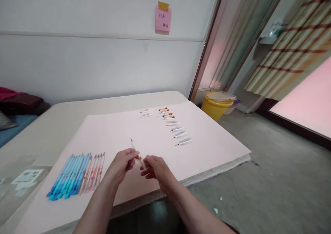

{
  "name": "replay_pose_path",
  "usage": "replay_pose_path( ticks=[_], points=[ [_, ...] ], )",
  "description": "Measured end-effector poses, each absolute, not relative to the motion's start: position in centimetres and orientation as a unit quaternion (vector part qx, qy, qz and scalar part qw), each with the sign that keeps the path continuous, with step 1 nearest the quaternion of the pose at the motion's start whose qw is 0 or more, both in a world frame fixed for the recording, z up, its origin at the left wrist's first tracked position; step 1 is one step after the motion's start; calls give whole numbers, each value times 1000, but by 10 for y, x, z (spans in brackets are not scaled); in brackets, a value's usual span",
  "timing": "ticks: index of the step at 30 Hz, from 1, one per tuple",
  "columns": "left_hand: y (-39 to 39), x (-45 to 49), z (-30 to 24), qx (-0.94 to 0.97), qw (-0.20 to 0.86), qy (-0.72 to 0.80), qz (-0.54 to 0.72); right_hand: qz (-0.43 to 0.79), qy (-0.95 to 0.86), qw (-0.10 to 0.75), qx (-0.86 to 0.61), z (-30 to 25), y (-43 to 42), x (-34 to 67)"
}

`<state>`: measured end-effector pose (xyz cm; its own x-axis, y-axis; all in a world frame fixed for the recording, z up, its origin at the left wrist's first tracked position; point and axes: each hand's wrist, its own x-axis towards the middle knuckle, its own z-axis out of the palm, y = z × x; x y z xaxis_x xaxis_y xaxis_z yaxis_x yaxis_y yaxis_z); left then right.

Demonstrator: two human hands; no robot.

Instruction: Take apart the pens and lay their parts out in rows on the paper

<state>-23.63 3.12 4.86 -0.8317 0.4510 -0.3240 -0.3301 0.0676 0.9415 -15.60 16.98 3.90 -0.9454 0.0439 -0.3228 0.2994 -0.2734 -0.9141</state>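
Above the near part of the table, a slim white pen [134, 145] with reddish marks points up and away, tilted to the left. My left hand [121, 164] pinches it around its middle between thumb and fingers. At its lower end, my right hand [156, 169] has thumb and fingers closed around the barrel. To the left lies a row of blue pens [69, 175], side by side, and several pink-and-white pens [94, 172] adjoin them. Farther off, white pen parts with dark tips [184, 142] form a column, with brown-topped ones [168, 114] at its far end.
A pale pink sheet [212, 140] covers much of the table. Two more white pen parts [146, 115] lie near its far edge. A clear plastic package with a label [27, 176] is at the left. A yellow bucket [216, 106] stands on the floor beyond the right corner.
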Motion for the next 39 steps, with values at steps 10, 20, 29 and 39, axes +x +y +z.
replay_pose_path(
  ticks=[10,20,29,39],
  points=[
    [50,-225,57,-40,280,501,818,-848,501,125,121,49,174,-154],
    [62,-215,49,-59,223,512,827,-700,709,-52,70,48,163,-152],
    [57,-222,55,-69,263,475,837,-687,719,-15,102,43,169,-155],
    [58,-226,56,-58,279,490,824,-680,726,-15,102,48,177,-152]
  ],
)
